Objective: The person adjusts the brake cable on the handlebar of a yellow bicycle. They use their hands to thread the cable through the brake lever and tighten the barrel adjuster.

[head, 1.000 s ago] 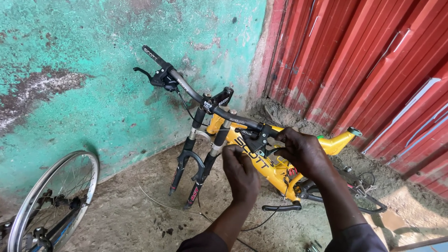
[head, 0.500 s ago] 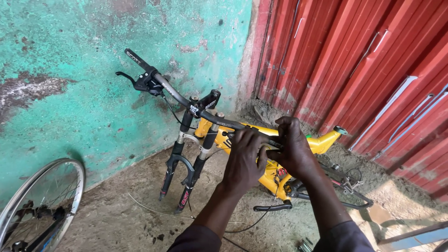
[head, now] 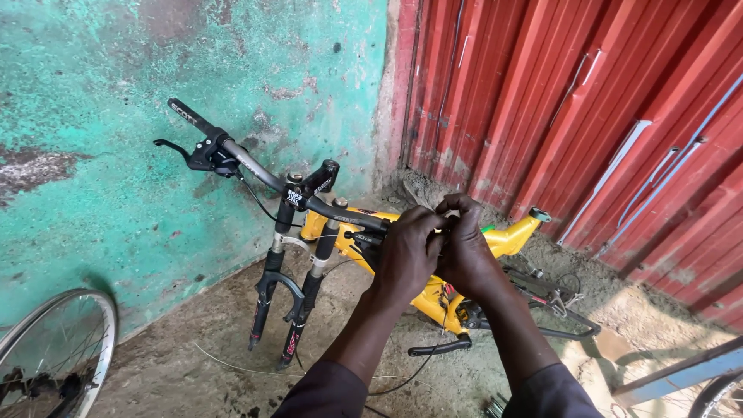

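Note:
A yellow bicycle frame without wheels stands on its black front fork against a teal wall. Its black handlebar runs up to the left, with a brake lever near the far grip. My left hand and my right hand are pressed together around the near right end of the handlebar, fingers curled over the grip and lever there. What lies under the fingers is hidden.
A loose spoked wheel leans at the bottom left. Red corrugated metal sheeting closes the right side. A thin cable lies on the dirt floor. A blue bar and a tyre edge sit at the bottom right.
My left hand has come up from below the frame to join my right hand on the handlebar's near end. The view has shifted a little, moving the bicycle left in the picture.

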